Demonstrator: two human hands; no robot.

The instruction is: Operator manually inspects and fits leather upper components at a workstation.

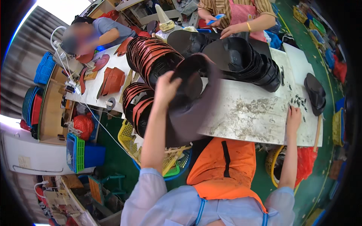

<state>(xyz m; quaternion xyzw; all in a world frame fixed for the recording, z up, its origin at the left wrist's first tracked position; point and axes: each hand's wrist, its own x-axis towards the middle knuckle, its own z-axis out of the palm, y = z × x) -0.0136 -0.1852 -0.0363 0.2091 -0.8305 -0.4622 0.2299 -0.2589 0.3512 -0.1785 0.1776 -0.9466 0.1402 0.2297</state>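
Although well apart from the work, at the left side a grey curtain [22,64] and a stack of blue baskets [44,67]. Then, farther away, a co-worker [109,34] in a blue-grey shirt, bent near to a white sewing machine [68,67]. Next, on a light tabletop, some loose red-brown pieces [113,81]; nearer and lower, a yellow basket [126,141] beneath the table edge. To the right of these, two long rows of nested red-brown pieces, the near row [137,101] and the far row [152,52]. Just beside them, raised, the left hand [167,88], pinching by its edge a dark brown piece [188,116], hollow and curved, somewhat blurred, above the near left part of the white worktable [241,109]; cannot tell if touching the near row. Below, in the middle, an orange apron [226,160]. At the far side, a second co-worker [247,17] in stripes and pink, with a blue object [215,19] in one hand; nearer, a stack of black pieces [260,67]. Farther right, small black bits [299,101], and touching the worktable near them the right hand [294,117], fingers close together; cannot tell if pinching any. Last, near the right edge, one black slipper-like piece [315,92].
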